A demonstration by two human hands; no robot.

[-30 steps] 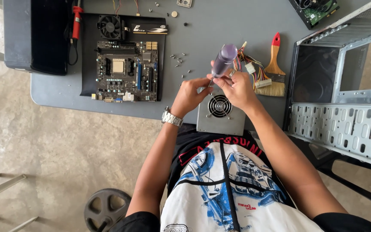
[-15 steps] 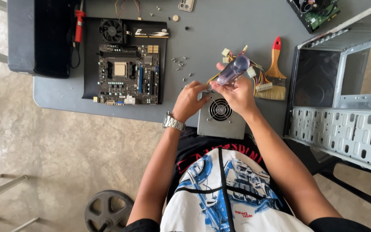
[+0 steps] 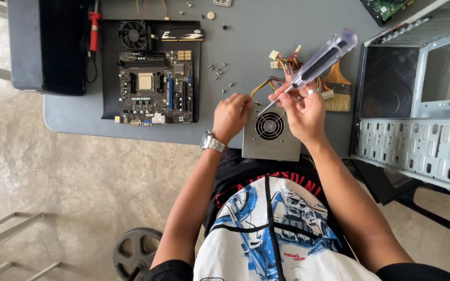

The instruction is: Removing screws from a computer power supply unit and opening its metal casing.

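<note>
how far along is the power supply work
Done: loose screws lie on the grey table and the case stands open. In hand: right hand holds a screwdriver to the power supply, left hand steadying it. Left: the motherboard sits outside the case.

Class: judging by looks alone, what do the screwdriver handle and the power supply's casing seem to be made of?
Screwdriver handle: probably clear, purple-tinted plastic, since light passes through it and it shines. Power supply casing: likely sheet metal, dull grey and flat, with a fan grille cut in.
</note>
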